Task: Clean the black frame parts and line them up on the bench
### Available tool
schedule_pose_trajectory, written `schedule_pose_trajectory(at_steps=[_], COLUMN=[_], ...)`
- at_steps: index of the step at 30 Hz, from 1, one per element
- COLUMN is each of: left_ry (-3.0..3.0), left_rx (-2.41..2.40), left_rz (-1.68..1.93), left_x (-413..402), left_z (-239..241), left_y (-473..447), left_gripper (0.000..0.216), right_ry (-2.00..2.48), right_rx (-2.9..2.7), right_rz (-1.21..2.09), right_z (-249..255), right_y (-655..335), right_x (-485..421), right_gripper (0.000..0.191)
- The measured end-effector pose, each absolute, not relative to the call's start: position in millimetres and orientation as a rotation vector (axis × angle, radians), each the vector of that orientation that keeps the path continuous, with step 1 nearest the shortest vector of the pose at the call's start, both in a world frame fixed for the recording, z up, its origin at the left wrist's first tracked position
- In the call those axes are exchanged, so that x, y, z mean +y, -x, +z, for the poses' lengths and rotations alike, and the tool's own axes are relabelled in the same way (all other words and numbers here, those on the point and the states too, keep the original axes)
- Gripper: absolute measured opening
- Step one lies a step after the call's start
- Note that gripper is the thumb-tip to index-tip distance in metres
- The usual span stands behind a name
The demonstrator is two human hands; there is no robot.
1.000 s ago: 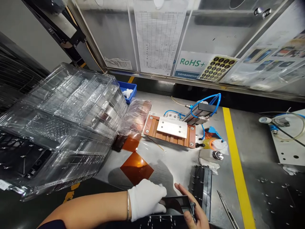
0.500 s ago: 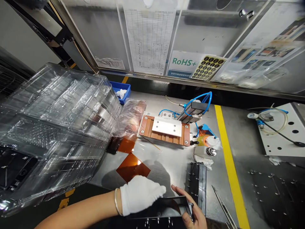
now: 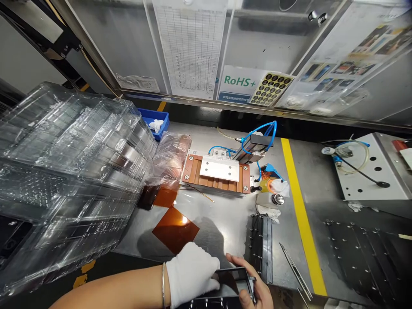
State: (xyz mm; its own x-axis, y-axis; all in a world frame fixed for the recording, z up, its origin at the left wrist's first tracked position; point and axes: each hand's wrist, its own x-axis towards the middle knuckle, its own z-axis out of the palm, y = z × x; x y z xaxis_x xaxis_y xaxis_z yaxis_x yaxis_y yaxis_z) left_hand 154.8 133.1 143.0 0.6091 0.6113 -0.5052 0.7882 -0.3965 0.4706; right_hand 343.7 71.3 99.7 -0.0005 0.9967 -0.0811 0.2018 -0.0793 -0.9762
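The bare right hand [image 3: 254, 285] still grips the right end of the black box [image 3: 230, 279], thumb in front and fingers behind. Half a second ago the gloved left hand [image 3: 193, 272] lay along the far rim; now its fingertips have dropped to the opening (whether they pinch anything, I cannot tell). The box stays low, at the near edge of the table [image 3: 196, 208], with the orange sheet [image 3: 175, 230] lying beyond the glove.
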Motion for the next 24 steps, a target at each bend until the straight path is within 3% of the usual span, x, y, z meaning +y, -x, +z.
schedule_pose_trajectory(at_steps=[10, 17, 20, 24], left_ry=[-2.278, -1.653, -1.579, -1.883], left_rx=[1.024, 1.031, 1.025, 1.094], left_rz=[-0.257, 0.009, -0.075, -0.310], left_x=[132.6, 146.5, 146.5, 136.5], left_z=[142.9, 162.6, 172.5, 165.6], left_y=[-159.9, -122.7, -111.7, -131.1], left_gripper=[0.064, 0.045, 0.024, 0.016], right_ry=[1.401, 1.359, 1.356, 1.365], right_rx=[-1.349, -1.303, -1.266, -1.269], right_rz=[1.156, 1.184, 1.200, 1.191], right_z=[94.6, 100.4, 102.9, 103.3], right_y=[-348.1, -351.4, -351.8, -346.9], right_x=[69.4, 68.9, 68.4, 66.9], right_gripper=[0.054, 0.059, 0.059, 0.056])
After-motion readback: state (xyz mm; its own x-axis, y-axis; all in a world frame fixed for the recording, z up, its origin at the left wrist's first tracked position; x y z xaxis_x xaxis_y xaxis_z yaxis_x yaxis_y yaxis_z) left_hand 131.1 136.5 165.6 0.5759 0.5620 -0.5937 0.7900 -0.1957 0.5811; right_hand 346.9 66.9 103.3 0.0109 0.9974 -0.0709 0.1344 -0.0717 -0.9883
